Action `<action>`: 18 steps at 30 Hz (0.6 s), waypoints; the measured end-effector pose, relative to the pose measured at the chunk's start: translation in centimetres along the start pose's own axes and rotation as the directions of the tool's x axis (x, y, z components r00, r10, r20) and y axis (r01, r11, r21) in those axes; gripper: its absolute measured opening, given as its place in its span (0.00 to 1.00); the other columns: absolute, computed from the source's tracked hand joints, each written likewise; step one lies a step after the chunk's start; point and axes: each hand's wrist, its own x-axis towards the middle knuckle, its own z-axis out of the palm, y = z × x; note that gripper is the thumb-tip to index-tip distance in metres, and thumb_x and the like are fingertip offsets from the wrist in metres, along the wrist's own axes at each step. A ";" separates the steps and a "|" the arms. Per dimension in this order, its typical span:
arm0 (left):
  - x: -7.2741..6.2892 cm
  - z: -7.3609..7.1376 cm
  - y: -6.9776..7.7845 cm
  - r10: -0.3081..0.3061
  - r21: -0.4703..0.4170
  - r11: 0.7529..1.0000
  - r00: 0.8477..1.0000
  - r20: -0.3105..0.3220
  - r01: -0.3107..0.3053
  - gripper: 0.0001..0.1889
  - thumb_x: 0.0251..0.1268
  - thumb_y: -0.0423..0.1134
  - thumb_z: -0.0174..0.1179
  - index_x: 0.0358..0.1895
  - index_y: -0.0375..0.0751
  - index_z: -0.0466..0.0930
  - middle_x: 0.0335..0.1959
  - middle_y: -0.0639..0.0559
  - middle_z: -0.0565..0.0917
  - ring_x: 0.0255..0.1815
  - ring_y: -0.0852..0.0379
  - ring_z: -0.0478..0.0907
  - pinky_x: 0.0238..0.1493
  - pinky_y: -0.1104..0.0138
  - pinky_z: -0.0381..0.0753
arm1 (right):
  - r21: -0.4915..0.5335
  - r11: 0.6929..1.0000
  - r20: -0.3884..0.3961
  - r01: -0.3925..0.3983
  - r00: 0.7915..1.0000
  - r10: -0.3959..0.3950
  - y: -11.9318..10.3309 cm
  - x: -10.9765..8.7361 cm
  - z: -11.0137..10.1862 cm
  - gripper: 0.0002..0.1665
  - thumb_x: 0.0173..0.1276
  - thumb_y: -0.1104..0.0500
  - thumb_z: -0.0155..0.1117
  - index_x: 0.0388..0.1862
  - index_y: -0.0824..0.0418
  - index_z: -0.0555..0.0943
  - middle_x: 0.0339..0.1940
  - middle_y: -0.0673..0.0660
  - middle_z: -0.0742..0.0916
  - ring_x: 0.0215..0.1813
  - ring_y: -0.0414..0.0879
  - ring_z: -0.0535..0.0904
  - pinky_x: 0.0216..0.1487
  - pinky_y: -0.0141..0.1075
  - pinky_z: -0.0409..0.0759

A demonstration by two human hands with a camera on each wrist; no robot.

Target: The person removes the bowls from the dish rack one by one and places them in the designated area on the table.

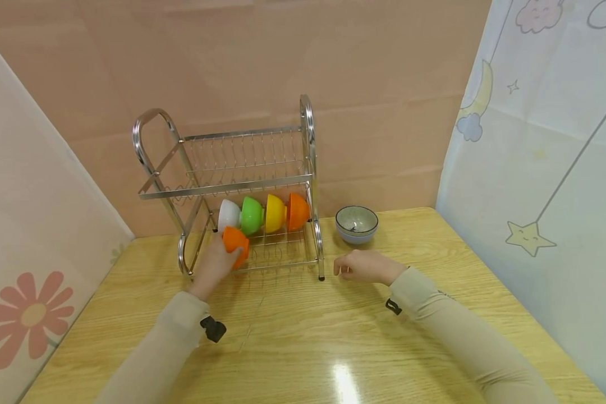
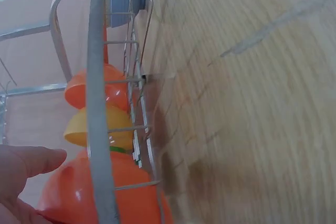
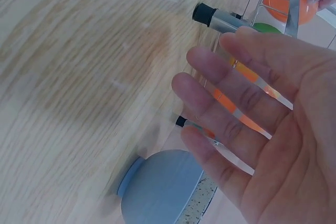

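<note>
My left hand [image 1: 215, 262] holds an orange bowl [image 1: 236, 247] on its side at the front left of the dish rack's lower tier. In the left wrist view that orange bowl [image 2: 79, 192] shows behind the rack's front bar, with fingers against its side. Behind it on the same tier, a white bowl [image 1: 229, 215], a green bowl [image 1: 252, 215], a yellow bowl [image 1: 275, 214] and another orange bowl [image 1: 298, 211] stand on edge in a row. My right hand [image 1: 366, 266] holds nothing, its fingers loosely bent in front of a blue bowl [image 1: 356, 233] with a speckled inside.
The two-tier metal dish rack [image 1: 227, 187] stands at the back left of the wooden table [image 1: 303, 336]. Its upper tier holds no dishes. Hung cloth [image 1: 384, 112] closes off the back, and patterned sheets [image 1: 550, 168] line both sides.
</note>
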 end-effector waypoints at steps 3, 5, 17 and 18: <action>0.3 0.4 -0.2 0.023 -0.073 0.997 1.000 0.002 -0.022 0.34 0.69 0.34 0.55 0.70 0.23 0.49 0.62 0.26 0.69 0.61 0.31 0.70 0.59 0.44 0.72 | 0.002 1.000 -0.007 0.003 1.000 -0.003 0.1 -0.1 0.1 0.06 0.69 0.58 0.62 0.42 0.51 0.83 0.33 0.43 0.86 0.35 0.36 0.80 0.33 0.34 0.78; 0.5 0.6 -0.3 0.026 -0.121 0.992 1.000 0.003 -0.026 0.33 0.68 0.31 0.55 0.69 0.23 0.48 0.63 0.25 0.67 0.62 0.31 0.68 0.61 0.43 0.70 | -0.001 1.000 -0.008 0.005 1.000 -0.005 0.1 -0.1 0.1 0.05 0.69 0.57 0.62 0.42 0.50 0.83 0.33 0.43 0.86 0.35 0.36 0.80 0.34 0.34 0.78; 0.5 -0.1 -0.2 -0.045 -0.435 0.898 0.998 0.043 0.059 0.28 0.67 0.29 0.54 0.68 0.27 0.56 0.64 0.33 0.68 0.64 0.38 0.67 0.67 0.46 0.66 | -0.014 1.000 -0.014 0.022 1.000 -0.022 0.1 -0.3 0.0 0.05 0.69 0.58 0.62 0.42 0.51 0.83 0.34 0.44 0.87 0.36 0.37 0.81 0.36 0.35 0.80; 0.4 -0.2 -0.1 -0.063 -0.433 0.898 0.997 0.053 0.080 0.29 0.67 0.30 0.53 0.69 0.27 0.55 0.65 0.33 0.67 0.65 0.38 0.66 0.67 0.46 0.65 | -0.014 1.000 -0.014 0.022 1.000 -0.023 0.0 -0.3 0.0 0.05 0.69 0.58 0.62 0.42 0.51 0.83 0.34 0.44 0.87 0.36 0.37 0.81 0.36 0.35 0.80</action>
